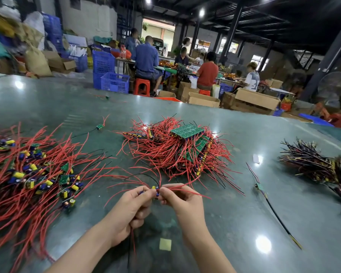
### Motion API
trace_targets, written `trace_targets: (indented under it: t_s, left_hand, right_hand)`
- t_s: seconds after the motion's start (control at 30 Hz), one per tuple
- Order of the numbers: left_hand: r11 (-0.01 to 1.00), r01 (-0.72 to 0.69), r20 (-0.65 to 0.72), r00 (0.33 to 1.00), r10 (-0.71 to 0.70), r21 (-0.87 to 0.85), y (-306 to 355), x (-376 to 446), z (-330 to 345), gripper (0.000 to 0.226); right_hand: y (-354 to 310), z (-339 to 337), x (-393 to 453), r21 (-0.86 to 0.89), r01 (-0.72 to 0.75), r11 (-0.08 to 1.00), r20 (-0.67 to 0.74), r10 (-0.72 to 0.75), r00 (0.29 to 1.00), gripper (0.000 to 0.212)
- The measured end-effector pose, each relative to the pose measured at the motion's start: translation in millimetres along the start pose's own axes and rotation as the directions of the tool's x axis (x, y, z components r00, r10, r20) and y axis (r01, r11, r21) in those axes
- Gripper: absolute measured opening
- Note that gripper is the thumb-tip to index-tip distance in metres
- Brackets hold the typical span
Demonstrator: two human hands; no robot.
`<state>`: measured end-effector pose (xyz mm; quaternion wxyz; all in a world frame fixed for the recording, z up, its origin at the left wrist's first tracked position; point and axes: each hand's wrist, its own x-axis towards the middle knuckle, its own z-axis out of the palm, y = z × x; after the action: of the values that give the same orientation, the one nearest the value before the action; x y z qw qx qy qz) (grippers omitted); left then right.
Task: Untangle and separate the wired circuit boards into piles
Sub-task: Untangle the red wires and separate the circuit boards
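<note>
**Both hands pinching a small board cluster, wires ready to snag**

Left hand [133, 203] and right hand [182, 200] meet just above the bench [234, 223], in front of the middle heap. Each grip is pinched: thumb and fingertips of both hands close on a small cluster of boards [156, 191] with yellow and blue parts, red and black wires fanning up and out from it. More wires hang down out of the left palm. How many boards are in the cluster, cannot tell.

Where the rest sits: tangled heap [177, 152] in the middle of the bench with green boards on top; loose spread of separated boards [34, 174] at left; dark-wired bundle [319, 166] well apart at right; one stray board with a long black lead [261, 187] between middle and right.

Risks, as judged:
- Pulling the hands apart fast could rip a wire off its solder joint if the leads are looped round each other.
- Red wires arching back toward the heap could drag more boards off it.
- Hanging wires under the left hand may catch on the left pile.
- A slipped pinch drops the cluster back into the tangle.
</note>
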<state>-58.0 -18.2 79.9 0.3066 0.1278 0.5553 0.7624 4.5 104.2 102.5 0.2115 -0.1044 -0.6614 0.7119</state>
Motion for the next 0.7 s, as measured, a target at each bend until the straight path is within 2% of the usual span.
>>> trace_targets:
  t_s: [0.13, 0.37, 0.53, 0.7]
  left_hand:
    - [0.994, 0.021, 0.006, 1.0, -0.021, -0.104, 3.8, 2.6, -4.4, 0.019]
    - [0.987, 0.044, -0.002, 0.999, -0.045, -0.153, 0.1, 5.1, -7.4, 0.021]
    - [0.988, 0.037, -0.03, 0.999, -0.042, -0.152, 2.3, 4.8, -8.2, 0.022]
    - [0.989, 0.017, -0.032, 0.999, -0.022, -0.145, 2.3, 3.4, -6.2, 0.024]
  right_hand:
    - [-0.1, 0.4, 1.8, -0.015, 0.022, 1.0, -0.011, -0.022, 1.0, 0.01]
    - [5.3, 1.0, 5.6, 0.194, -0.126, 0.973, -0.038, 0.136, 0.99, 0.011]
    - [7.1, 1.2, 6.0, 0.119, -0.078, 0.99, -0.045, 0.084, 0.995, 0.012]
    - [8.0, 2.1, 6.5, 0.159, -0.077, 0.984, -0.088, 0.092, 0.992, 0.012]
